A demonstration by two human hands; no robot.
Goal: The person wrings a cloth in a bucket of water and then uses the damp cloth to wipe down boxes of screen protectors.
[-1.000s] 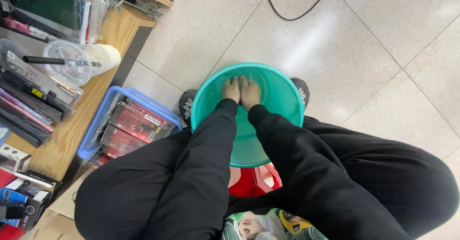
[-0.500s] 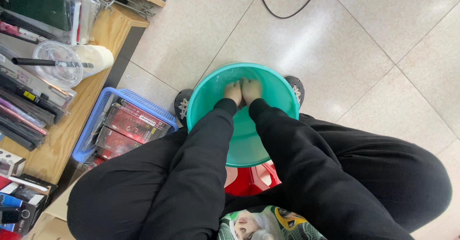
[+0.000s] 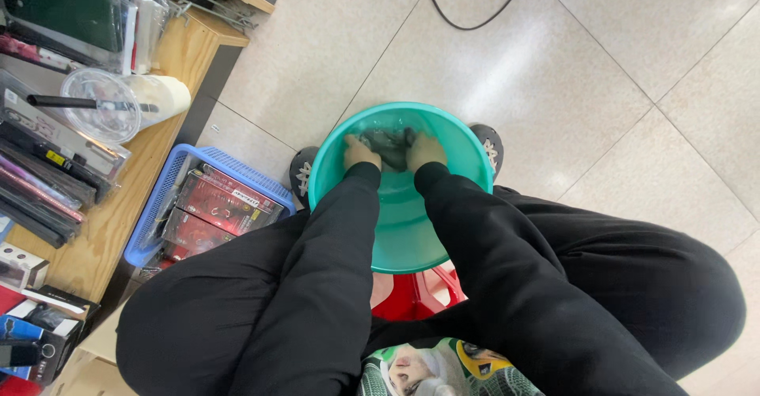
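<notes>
A teal plastic basin holding water sits on the floor between my knees. In it lies a dark grey piece of cloth, partly under water. My left hand grips the cloth's left side and my right hand grips its right side. Both arms are in black sleeves. How much cloth lies under the hands is hidden.
A blue plastic crate of red boxes stands left of the basin. A wooden shelf at left carries a clear lidded cup and stacked packages. A red stool is under me. A black cable crosses the tiled floor.
My hands have moved slightly apart in the basin, and the dark cloth now shows between them. The view has shifted a little.
</notes>
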